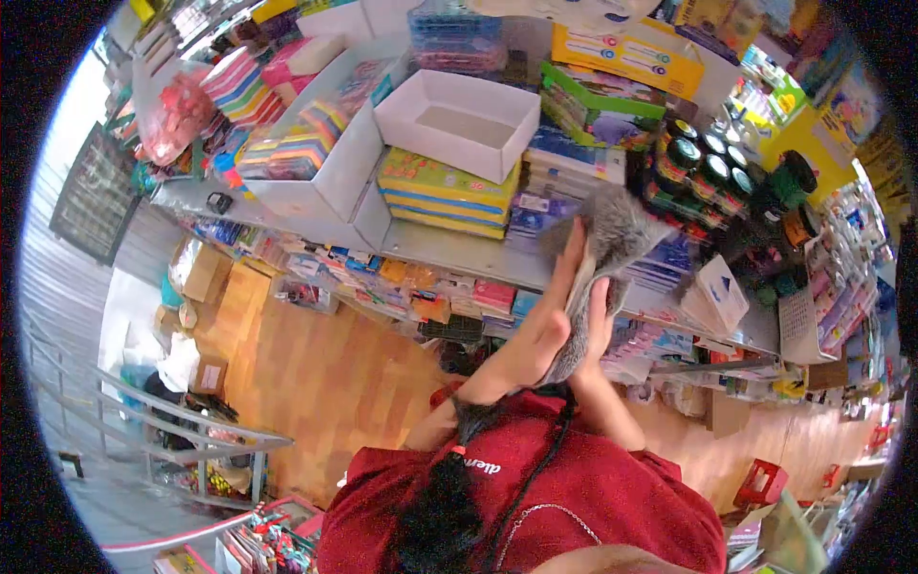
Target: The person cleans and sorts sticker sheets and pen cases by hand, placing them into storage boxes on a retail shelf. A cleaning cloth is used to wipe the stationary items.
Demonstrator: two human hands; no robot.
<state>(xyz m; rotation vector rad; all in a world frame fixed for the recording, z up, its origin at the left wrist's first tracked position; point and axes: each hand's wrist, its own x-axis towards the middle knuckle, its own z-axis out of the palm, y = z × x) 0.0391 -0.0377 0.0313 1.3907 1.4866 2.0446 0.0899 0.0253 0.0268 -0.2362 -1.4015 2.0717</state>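
Observation:
A grey cloth point(617, 230) is pressed between my two palms, in front of the shelf's edge. My left hand point(550, 320) lies against the cloth's left side with its fingers straight and pointing up. On the other side, my right hand point(598, 325) holds the cloth, mostly hidden behind it. Part of the cloth spreads above my fingertips, over blue packs. Left of it are stacked yellow packs point(445, 196) with an empty white box point(457, 120) on top. Dark jars point(712, 167) in packs stand to the right.
A white carton point(335, 191) with colourful packs stands on the grey shelf point(459, 251). Small goods fill the tier below. A white card box point(717, 292) sits near the right edge. A metal railing point(210, 430) is at lower left, a red crate point(762, 481) at lower right.

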